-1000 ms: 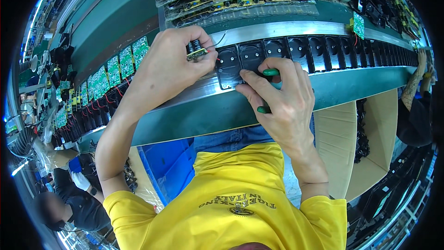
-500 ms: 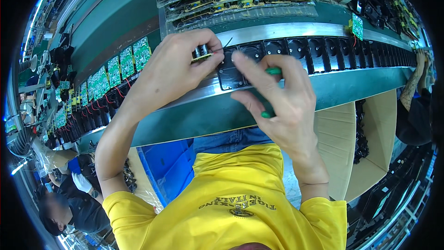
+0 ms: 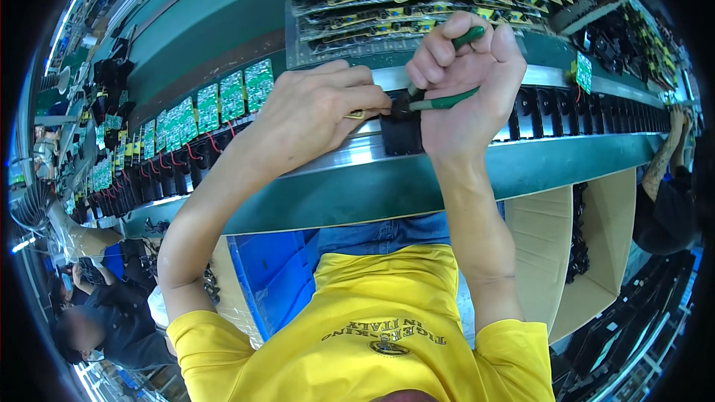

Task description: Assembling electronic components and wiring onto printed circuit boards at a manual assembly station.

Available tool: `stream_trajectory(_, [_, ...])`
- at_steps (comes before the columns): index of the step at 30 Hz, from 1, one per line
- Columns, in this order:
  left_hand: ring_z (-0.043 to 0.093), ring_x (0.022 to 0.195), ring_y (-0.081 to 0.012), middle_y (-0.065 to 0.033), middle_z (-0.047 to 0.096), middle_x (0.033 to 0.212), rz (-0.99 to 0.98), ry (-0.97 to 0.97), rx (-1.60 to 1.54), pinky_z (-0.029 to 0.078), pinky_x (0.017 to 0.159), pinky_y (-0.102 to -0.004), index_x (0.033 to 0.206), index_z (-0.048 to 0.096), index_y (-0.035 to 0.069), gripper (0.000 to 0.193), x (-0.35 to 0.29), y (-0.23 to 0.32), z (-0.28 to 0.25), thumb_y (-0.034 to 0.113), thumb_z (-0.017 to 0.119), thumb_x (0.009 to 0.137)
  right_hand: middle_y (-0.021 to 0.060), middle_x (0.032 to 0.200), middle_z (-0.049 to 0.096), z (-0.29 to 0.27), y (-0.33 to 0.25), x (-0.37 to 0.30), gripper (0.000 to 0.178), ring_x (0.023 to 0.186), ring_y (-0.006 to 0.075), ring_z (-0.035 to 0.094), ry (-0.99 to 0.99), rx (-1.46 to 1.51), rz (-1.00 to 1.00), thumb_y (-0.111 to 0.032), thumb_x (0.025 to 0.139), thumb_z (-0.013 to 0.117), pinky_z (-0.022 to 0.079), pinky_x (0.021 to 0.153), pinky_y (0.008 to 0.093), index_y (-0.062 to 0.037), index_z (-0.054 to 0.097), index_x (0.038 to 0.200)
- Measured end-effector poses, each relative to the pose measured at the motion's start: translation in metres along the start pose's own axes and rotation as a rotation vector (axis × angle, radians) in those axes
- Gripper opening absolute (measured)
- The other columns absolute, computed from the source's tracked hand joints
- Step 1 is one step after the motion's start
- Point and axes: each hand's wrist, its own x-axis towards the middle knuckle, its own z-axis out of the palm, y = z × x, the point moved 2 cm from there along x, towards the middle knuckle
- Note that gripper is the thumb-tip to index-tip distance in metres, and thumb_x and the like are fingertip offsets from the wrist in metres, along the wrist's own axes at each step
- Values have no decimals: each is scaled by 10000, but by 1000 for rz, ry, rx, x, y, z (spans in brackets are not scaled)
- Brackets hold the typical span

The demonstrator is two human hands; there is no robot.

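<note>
My right hand (image 3: pixel 477 97), palm turned up, grips green-handled pliers (image 3: pixel 450 100). Their dark jaws meet the top of a black plastic case (image 3: pixel 403 138) on the metal rail, right beside my left fingertips. I cannot make out what the jaws hold, if anything. With closed fingers, my left hand (image 3: pixel 320 108) holds a small circuit board (image 3: pixel 356 115) next to that case. Only a yellowish edge of the board shows; my fingers cover the rest.
More black cases (image 3: pixel 555 113) line the rail to the right. Green circuit boards (image 3: pixel 232 95) with red wires stand at left. Stacked trays of yellow boards (image 3: pixel 350 1) lie beyond my hands. Below the bench are a cardboard box (image 3: pixel 536 253) and blue bin (image 3: pixel 272 272). Co-workers flank the line.
My right hand has turned palm up and brought the pliers' jaws to the case by my left fingers. My left hand has rolled over, hiding most of the board.
</note>
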Motion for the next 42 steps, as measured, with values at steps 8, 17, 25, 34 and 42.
stream_trajectory(8, [736, 1021, -234, 31, 760, 1059, 5, 92, 55, 614, 768, -398, 1100, 788, 236, 217, -1, 1, 22, 179, 744, 895, -2, 824, 465, -26, 2, 11, 340, 712, 134, 367, -49, 74, 98, -418, 1160, 513, 308, 617, 318, -114, 603, 1039])
stream_trajectory(17, [757, 909, -306, -31, 778, 1077, -6, 42, 51, 586, 688, -468, 974, 775, 189, 96, 6, 2, 24, 184, 778, 878, -38, 798, 384, -41, 4, 24, 322, 687, 90, 321, -307, -130, 27, -339, 1195, 431, 283, 598, 283, -160, 498, 936])
stream_trajectory(25, [754, 865, -328, -116, 752, 1056, -131, 86, 84, 590, 687, -474, 1019, 724, 114, 118, 16, 14, 36, 161, 770, 920, 22, 1013, 597, 2, -42, -18, 410, 756, 106, 431, 27, -400, -145, -314, 1203, 474, 356, 689, 278, -25, 696, 1391])
stream_trajectory(34, [753, 826, -353, -129, 716, 1027, -83, 383, 59, 593, 668, -457, 1031, 735, 97, 136, 5, 7, 47, 184, 764, 931, 129, 1015, 673, -22, -52, -71, 198, 806, 317, 647, -612, -1819, -586, -115, 939, 949, 595, 768, 419, -89, 900, 1129])
stream_trajectory(42, [709, 828, -280, -101, 598, 1081, -105, 157, 84, 581, 560, -433, 979, 735, 194, 41, 8, 20, 31, 187, 724, 941, 135, 1215, 674, -29, -45, -85, 317, 1007, 334, 628, -577, -1906, -578, -76, 835, 931, 533, 912, 450, -107, 869, 1145])
